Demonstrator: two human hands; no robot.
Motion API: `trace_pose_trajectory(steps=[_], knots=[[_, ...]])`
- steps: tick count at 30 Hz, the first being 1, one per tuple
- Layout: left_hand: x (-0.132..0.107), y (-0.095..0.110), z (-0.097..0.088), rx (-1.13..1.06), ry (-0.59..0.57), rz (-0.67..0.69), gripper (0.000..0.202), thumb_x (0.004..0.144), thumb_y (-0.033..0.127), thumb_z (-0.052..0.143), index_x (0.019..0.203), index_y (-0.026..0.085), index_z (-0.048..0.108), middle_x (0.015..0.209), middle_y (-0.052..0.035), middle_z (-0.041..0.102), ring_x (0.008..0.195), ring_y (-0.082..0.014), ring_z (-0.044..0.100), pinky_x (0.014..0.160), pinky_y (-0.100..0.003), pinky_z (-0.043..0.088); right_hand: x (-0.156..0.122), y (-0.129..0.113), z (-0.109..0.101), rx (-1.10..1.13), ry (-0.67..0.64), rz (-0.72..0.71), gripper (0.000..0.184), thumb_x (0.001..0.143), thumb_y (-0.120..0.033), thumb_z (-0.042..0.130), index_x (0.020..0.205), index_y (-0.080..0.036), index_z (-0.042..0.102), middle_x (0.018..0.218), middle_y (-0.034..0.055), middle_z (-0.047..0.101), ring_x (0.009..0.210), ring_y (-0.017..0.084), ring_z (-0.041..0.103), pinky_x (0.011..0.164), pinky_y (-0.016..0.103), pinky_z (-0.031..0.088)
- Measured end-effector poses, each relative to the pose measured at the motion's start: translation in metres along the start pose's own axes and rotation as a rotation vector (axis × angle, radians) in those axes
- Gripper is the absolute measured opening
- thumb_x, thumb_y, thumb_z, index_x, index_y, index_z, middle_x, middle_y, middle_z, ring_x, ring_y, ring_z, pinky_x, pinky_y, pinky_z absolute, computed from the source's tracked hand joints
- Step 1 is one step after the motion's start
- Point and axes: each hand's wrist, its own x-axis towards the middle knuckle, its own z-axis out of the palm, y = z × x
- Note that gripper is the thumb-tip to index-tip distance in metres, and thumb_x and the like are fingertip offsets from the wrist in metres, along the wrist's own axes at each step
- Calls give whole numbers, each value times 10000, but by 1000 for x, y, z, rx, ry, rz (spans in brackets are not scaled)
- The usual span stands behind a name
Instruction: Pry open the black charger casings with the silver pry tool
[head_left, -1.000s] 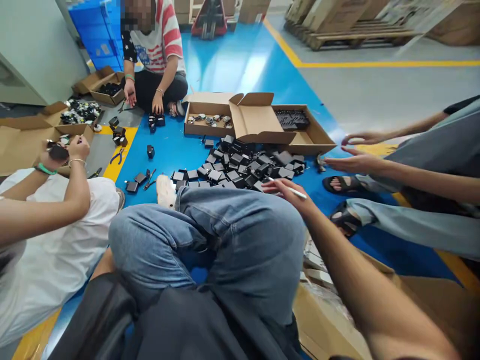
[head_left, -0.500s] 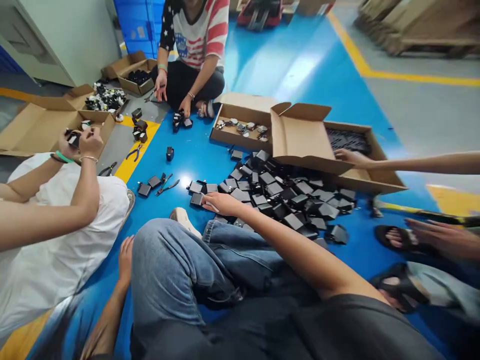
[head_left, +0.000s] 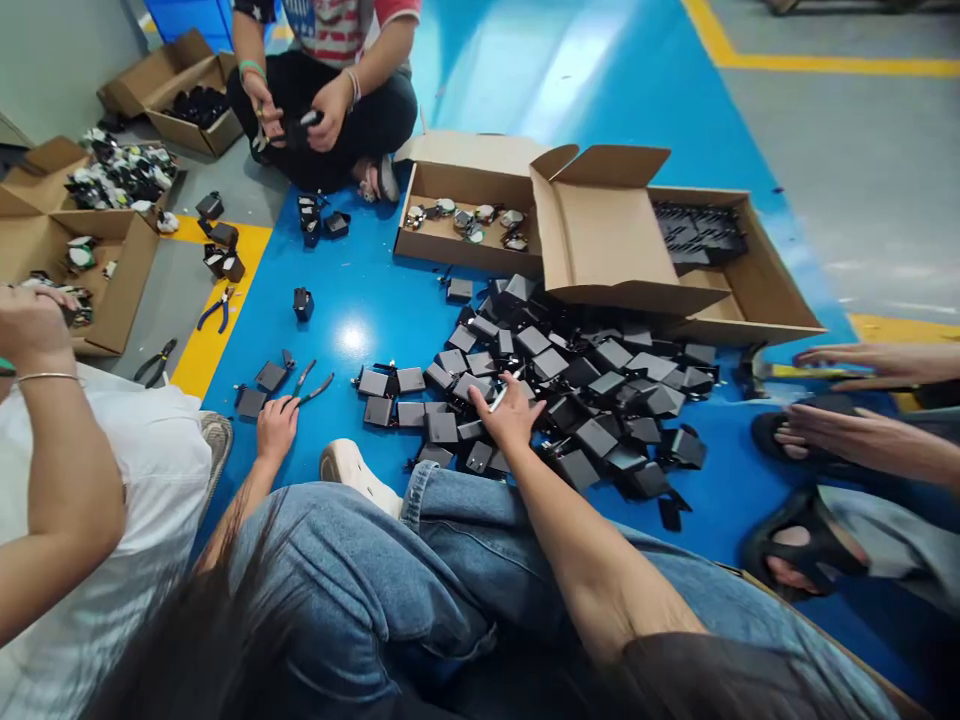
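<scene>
My left hand (head_left: 277,430) reaches past my knee to the floor, its fingers closed on the handles of a pair of pliers (head_left: 313,388). Two black boxy housings (head_left: 251,402) lie just left of it. Above the near edge of a big pile of dark grey and black housings (head_left: 596,437) is my right hand (head_left: 512,412), thumb and some fingers spread. A slim white stick-like thing (head_left: 496,400) sits in it between thumb and fingers; its kind is unclear. Left of this hand, several housings (head_left: 377,411) lie side by side in short rows.
Behind the pile stand cardboard boxes, one with small white-and-metal parts (head_left: 463,218), one with black pieces (head_left: 701,232). A co-worker opposite handles a black part (head_left: 296,130). Another person sits at left beside an open box (head_left: 127,270). A co-worker's hands (head_left: 885,430) and sandals (head_left: 795,545) are at right.
My left hand has come forward from beside my knee to the pliers. My right hand has moved right from the housings' left end, fingers spreading. The co-worker opposite has lifted a black part.
</scene>
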Motion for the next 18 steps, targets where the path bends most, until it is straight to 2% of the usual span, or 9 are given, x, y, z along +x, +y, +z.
trace_pose_trajectory(steps=[3, 6, 8, 10, 11, 13, 16, 18], knots=[[-45, -18, -4, -20, 27, -10, 436, 1015, 358, 337, 1229, 253, 702, 1304, -115, 678, 1204, -322, 611, 1015, -493, 513, 1, -25, 19, 38, -29, -46, 649, 889, -636, 516, 1322, -152, 502, 1267, 218, 628, 1196, 371, 564, 1007, 528, 465], [-86, -26, -9, -21, 55, -27, 373, 996, 359, 378, 1122, 323, 727, 1206, -92, 712, 1112, -315, 654, 915, -493, 563, -4, -57, 33, 73, -47, -109, 671, 873, -624, 552, 1337, -142, 502, 1323, 225, 603, 1251, 393, 510, 1026, 534, 449], [-101, -27, -16, -22, 97, -41, 340, 983, 354, 402, 1078, 336, 728, 1175, -85, 715, 1091, -313, 659, 899, -502, 573, -9, -78, 41, 97, -68, -163, 654, 877, -589, 566, 1356, -150, 489, 1405, 217, 555, 1297, 405, 462, 1051, 555, 423], [-99, -24, -27, -31, 158, -48, 332, 974, 342, 414, 1087, 309, 725, 1190, -91, 705, 1128, -317, 641, 968, -521, 554, -11, -97, 48, 122, -109, -230, 622, 884, -550, 581, 1366, -169, 488, 1460, 204, 517, 1317, 414, 435, 1048, 570, 416], [-90, -21, -33, -35, 183, -45, 336, 972, 337, 418, 1108, 285, 721, 1213, -99, 696, 1164, -319, 623, 1019, -527, 532, -10, -107, 50, 134, -138, -268, 610, 885, -531, 590, 1371, -176, 490, 1479, 199, 502, 1321, 419, 429, 1041, 574, 418], [-57, -13, -48, -36, 194, -29, 353, 971, 339, 430, 1168, 239, 706, 1280, -113, 670, 1245, -322, 578, 1109, -523, 474, -9, -129, 54, 161, -208, -353, 607, 877, -497, 623, 1378, -178, 501, 1483, 197, 503, 1330, 426, 424, 1035, 577, 421], [22, 2, -67, -25, 121, 11, 360, 974, 356, 470, 1250, 243, 671, 1398, -98, 612, 1346, -311, 510, 1160, -490, 430, -11, -166, 58, 214, -329, -508, 637, 823, -500, 715, 1354, -189, 548, 1400, 179, 589, 1333, 416, 446, 1047, 552, 429], [81, 11, -73, -6, 59, 8, 365, 978, 353, 494, 1285, 233, 652, 1454, -123, 562, 1392, -331, 464, 1159, -503, 420, -15, -189, 57, 262, -393, -613, 628, 806, -545, 741, 1324, -228, 579, 1377, 134, 625, 1332, 373, 480, 1066, 499, 440]])
